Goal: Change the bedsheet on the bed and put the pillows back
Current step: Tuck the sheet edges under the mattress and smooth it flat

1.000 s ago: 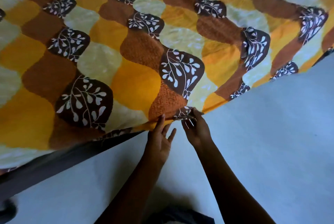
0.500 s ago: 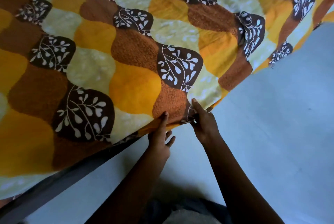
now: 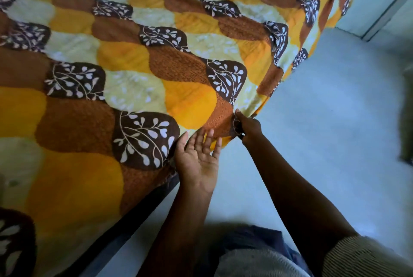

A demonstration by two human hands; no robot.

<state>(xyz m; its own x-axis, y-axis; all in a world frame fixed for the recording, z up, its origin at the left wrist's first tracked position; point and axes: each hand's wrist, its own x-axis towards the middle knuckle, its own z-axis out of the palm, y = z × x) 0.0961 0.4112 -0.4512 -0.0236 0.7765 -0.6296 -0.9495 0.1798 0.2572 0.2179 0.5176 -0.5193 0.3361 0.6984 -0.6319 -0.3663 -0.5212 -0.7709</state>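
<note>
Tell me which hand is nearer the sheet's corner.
Right. The right hand grips the sheet corner itself; the left hand lies open beside it, palm up, just to its left.

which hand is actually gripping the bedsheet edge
The right hand: its fingers are curled round the bedsheet edge near the corner. The left hand is open, palm up, fingers straight beside the cloth.

Bedsheet [image 3: 138,88] — orange, brown, cream scallops; white leaf sprigs on dark brown.
</note>
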